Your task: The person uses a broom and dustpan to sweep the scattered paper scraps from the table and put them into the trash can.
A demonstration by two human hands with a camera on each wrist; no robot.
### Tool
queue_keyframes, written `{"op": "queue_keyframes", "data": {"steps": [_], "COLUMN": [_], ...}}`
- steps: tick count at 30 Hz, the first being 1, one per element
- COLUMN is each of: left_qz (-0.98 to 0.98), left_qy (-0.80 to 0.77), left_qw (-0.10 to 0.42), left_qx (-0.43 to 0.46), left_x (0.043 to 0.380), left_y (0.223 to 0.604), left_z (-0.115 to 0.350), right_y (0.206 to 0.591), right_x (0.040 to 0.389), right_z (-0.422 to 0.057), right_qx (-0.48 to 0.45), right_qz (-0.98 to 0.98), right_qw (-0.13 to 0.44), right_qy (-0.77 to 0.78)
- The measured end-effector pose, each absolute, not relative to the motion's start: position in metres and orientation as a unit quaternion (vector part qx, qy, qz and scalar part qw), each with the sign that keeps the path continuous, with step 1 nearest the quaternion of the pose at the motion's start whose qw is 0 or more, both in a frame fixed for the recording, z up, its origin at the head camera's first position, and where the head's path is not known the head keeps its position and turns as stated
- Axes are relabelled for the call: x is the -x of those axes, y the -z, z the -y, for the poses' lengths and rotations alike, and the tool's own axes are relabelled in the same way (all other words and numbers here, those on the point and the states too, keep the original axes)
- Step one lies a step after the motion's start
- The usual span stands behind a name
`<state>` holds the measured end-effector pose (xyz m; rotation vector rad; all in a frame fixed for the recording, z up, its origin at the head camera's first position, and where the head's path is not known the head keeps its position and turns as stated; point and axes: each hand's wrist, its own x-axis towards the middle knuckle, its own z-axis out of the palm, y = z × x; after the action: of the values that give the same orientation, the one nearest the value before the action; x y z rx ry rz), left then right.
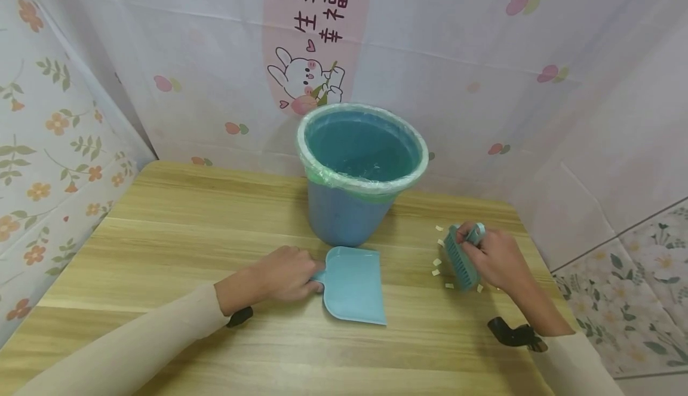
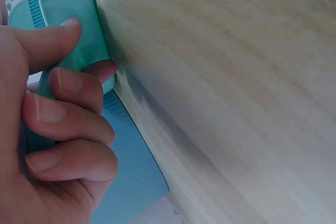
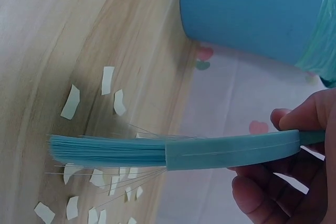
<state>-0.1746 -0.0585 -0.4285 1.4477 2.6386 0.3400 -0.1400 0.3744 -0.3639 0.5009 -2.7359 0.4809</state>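
Note:
A light blue dustpan (image 1: 353, 282) lies on the table in front of the bin, its straight edge facing right. My left hand (image 1: 287, 273) grips its short handle, fingers curled round it in the left wrist view. On the right, my right hand (image 1: 497, 258) holds a teal hand brush (image 1: 461, 258) by the handle, bristles down. Small pale paper scraps (image 3: 70, 102) lie scattered on both sides of the bristles (image 3: 105, 150) in the right wrist view. In the head view the brush and hand hide some of the scraps.
A blue bin (image 1: 349, 214) with a clear plastic liner over its rim stands at the back middle of the wooden table (image 1: 215, 223). A printed curtain (image 1: 215, 73) hangs right behind the table. Black straps with mounts sit on both wrists.

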Motion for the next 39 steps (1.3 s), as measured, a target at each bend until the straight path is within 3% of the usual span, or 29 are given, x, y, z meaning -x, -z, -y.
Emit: {"op": "queue_keyframes", "data": {"steps": [12,24,39], "left_qz": [-0.881,-0.882,-0.879], "left_qy": [-0.088,-0.075,-0.071], "left_qw": [0.073,0.075,0.070], "left_qx": [-0.459,-0.458,-0.466], "left_x": [0.171,0.170,0.170], "left_y": [0.421,0.419,0.417], "left_z": [0.054,0.052,0.054], "right_y": [0.363,0.368,0.371], "right_x": [0.140,0.140,0.144], "right_z": [-0.370,-0.361,-0.338], "right_qx": [-0.215,-0.224,-0.283], "right_qz": [0.952,0.958,0.935], "right_qw": [0.165,0.113,0.139], "right_qy": [-0.142,-0.137,-0.161]}}
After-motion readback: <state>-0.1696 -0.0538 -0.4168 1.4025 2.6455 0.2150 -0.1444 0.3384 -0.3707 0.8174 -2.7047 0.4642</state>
